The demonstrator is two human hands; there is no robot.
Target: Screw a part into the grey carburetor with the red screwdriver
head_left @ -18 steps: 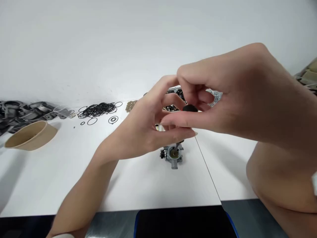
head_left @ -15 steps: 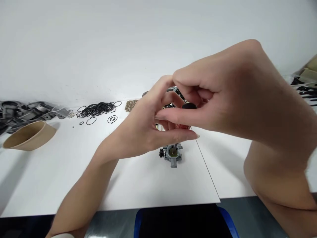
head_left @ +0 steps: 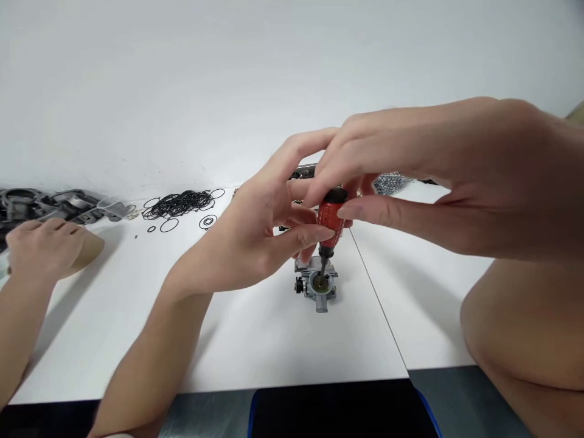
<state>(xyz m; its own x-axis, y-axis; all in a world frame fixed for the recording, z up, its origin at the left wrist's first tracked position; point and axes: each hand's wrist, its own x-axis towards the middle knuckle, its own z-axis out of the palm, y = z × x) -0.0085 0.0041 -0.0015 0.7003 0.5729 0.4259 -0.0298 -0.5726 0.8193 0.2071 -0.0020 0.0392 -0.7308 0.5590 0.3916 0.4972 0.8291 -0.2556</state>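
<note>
Co-worker hand (head_left: 43, 246) arrived; left hand (head_left: 255, 234), right hand (head_left: 410, 176) pinch screwdriver (head_left: 329, 222), tip seemingly in carburetor (head_left: 317, 285).

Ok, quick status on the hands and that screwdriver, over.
Both hands, left and right, pinch the red screwdriver. Its tip sits upright in the small metal engine part on the white table. Another person's hand covers the paper bowl far left.

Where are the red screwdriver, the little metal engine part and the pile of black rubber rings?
screwdriver (head_left: 329, 220), head view, red handle.
metal engine part (head_left: 329, 292), head view, lower body.
black rubber rings (head_left: 179, 202), head view, pile's middle.
</note>
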